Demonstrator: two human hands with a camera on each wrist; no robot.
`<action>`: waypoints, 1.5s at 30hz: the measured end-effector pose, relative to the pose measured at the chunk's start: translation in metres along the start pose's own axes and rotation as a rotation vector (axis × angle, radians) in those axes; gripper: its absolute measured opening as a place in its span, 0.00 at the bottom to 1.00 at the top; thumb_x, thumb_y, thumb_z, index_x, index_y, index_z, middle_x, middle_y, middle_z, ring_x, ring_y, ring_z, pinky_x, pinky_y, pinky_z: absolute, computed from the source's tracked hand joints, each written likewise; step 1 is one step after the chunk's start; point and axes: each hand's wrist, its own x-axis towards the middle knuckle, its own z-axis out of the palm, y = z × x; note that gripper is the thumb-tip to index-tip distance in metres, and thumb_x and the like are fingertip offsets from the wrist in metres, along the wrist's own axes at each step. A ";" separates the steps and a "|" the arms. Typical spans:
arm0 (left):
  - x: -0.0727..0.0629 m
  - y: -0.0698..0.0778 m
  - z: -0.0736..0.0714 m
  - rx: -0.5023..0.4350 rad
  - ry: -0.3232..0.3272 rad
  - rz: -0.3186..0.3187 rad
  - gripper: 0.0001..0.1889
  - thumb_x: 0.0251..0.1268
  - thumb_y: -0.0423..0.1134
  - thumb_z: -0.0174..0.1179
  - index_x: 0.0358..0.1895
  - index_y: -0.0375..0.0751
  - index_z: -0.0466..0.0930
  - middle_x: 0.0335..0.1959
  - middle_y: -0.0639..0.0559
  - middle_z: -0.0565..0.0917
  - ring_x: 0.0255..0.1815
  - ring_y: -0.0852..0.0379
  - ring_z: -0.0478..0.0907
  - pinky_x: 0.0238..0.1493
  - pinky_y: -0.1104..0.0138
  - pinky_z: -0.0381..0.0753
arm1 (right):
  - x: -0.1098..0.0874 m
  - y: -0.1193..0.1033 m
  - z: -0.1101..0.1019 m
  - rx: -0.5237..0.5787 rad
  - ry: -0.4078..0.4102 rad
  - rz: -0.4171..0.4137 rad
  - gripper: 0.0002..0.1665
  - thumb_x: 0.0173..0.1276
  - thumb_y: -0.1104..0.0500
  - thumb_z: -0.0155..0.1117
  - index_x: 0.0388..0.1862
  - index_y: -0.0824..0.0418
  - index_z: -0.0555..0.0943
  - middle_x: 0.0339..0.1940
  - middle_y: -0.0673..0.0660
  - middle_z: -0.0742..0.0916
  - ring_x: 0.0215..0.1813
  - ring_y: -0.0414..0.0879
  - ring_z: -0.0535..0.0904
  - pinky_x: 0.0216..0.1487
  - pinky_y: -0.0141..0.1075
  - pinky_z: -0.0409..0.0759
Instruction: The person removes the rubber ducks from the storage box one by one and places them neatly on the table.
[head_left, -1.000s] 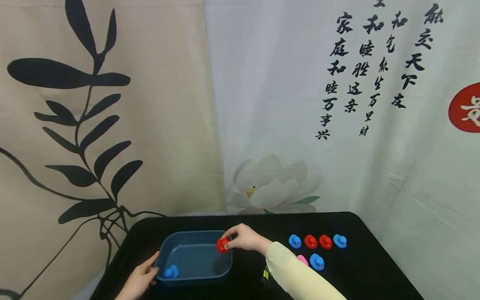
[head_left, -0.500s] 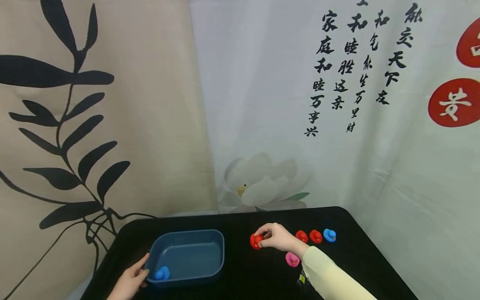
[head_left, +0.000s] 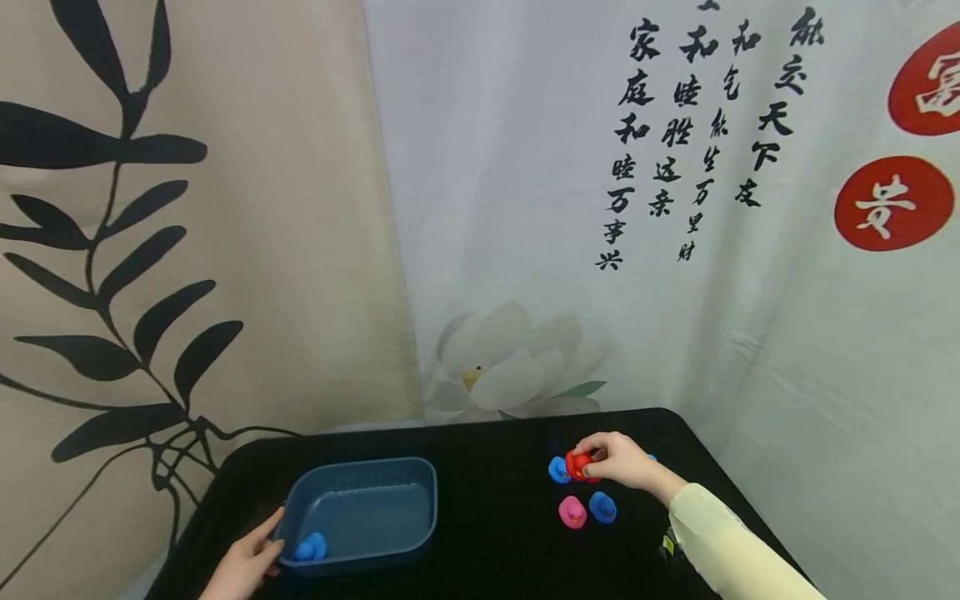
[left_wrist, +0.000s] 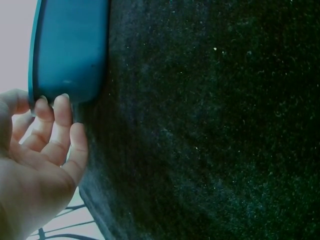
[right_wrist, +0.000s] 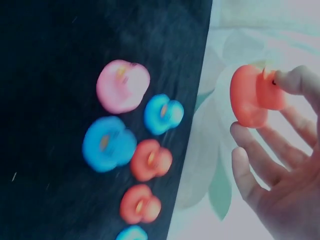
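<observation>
My right hand [head_left: 618, 461] pinches a red rubber duck [right_wrist: 245, 97] between thumb and fingertips, above the right part of the table. In the head view the held duck overlaps a blue duck [head_left: 558, 469] and the row behind it. My left hand [head_left: 242, 560] grips the near left corner of a blue plastic basin [head_left: 433, 500]; in the left wrist view its fingertips [left_wrist: 62, 102] lie against the basin's wall, the thumb at the rim. One blue duck [head_left: 310, 547] sits inside the basin at its near left corner.
A pink duck [right_wrist: 120, 87] and a larger blue duck [right_wrist: 107, 145] stand nearer me than a row with a small blue duck [right_wrist: 161, 115] and two red ducks, one red duck [right_wrist: 150, 161] partly overlapped. The black table [head_left: 495, 542] ends at a printed curtain [head_left: 300, 250].
From over the basin's right side, my right hand has carried the red duck rightward to the other ducks. The head view has turned right. My left hand keeps its hold on the basin.
</observation>
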 end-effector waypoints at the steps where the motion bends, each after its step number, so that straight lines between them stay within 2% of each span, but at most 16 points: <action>1: 0.000 0.000 -0.001 -0.002 0.002 -0.001 0.33 0.68 0.38 0.52 0.71 0.26 0.54 0.30 0.46 0.75 0.30 0.51 0.77 0.31 0.59 0.78 | -0.003 0.004 -0.004 -0.010 0.003 0.002 0.20 0.58 0.61 0.66 0.50 0.66 0.81 0.46 0.61 0.82 0.39 0.48 0.81 0.37 0.36 0.82; 12: -0.001 0.001 -0.001 -0.008 0.010 0.003 0.33 0.68 0.38 0.52 0.72 0.27 0.54 0.30 0.46 0.76 0.29 0.50 0.76 0.31 0.60 0.76 | -0.025 0.045 -0.025 -0.062 0.038 0.066 0.20 0.56 0.61 0.66 0.48 0.66 0.82 0.44 0.59 0.82 0.35 0.46 0.78 0.35 0.35 0.79; 17: -0.001 -0.001 0.002 -0.028 0.011 -0.014 0.33 0.66 0.38 0.52 0.72 0.27 0.55 0.28 0.47 0.75 0.27 0.51 0.75 0.28 0.61 0.75 | -0.035 0.060 -0.026 -0.073 0.029 0.128 0.18 0.56 0.62 0.66 0.46 0.64 0.83 0.43 0.58 0.81 0.35 0.45 0.75 0.34 0.36 0.76; 24: -0.001 -0.002 0.002 -0.041 0.011 -0.015 0.34 0.66 0.39 0.52 0.72 0.28 0.55 0.27 0.46 0.75 0.27 0.50 0.75 0.26 0.62 0.75 | -0.044 0.073 -0.023 -0.077 0.018 0.210 0.19 0.53 0.63 0.67 0.45 0.64 0.83 0.46 0.60 0.79 0.39 0.47 0.76 0.37 0.39 0.78; 34: 0.001 0.000 0.003 -0.037 0.013 -0.026 0.33 0.66 0.37 0.52 0.71 0.26 0.55 0.27 0.47 0.75 0.27 0.51 0.75 0.28 0.60 0.76 | -0.045 0.096 -0.014 -0.111 -0.003 0.239 0.17 0.50 0.66 0.67 0.42 0.63 0.84 0.47 0.61 0.83 0.39 0.47 0.76 0.36 0.39 0.79; 41: -0.001 0.004 0.002 -0.026 0.008 -0.021 0.32 0.68 0.37 0.51 0.71 0.26 0.54 0.29 0.46 0.75 0.29 0.50 0.76 0.31 0.59 0.77 | -0.044 0.099 -0.013 -0.105 -0.037 0.257 0.18 0.51 0.67 0.65 0.43 0.65 0.83 0.39 0.55 0.83 0.33 0.47 0.77 0.34 0.40 0.79; 45: -0.001 0.004 0.001 -0.024 0.006 -0.023 0.32 0.68 0.37 0.51 0.71 0.26 0.54 0.29 0.46 0.75 0.30 0.50 0.76 0.31 0.59 0.77 | -0.042 0.102 -0.012 -0.104 -0.051 0.267 0.17 0.51 0.67 0.66 0.43 0.64 0.83 0.37 0.53 0.83 0.33 0.47 0.77 0.34 0.40 0.79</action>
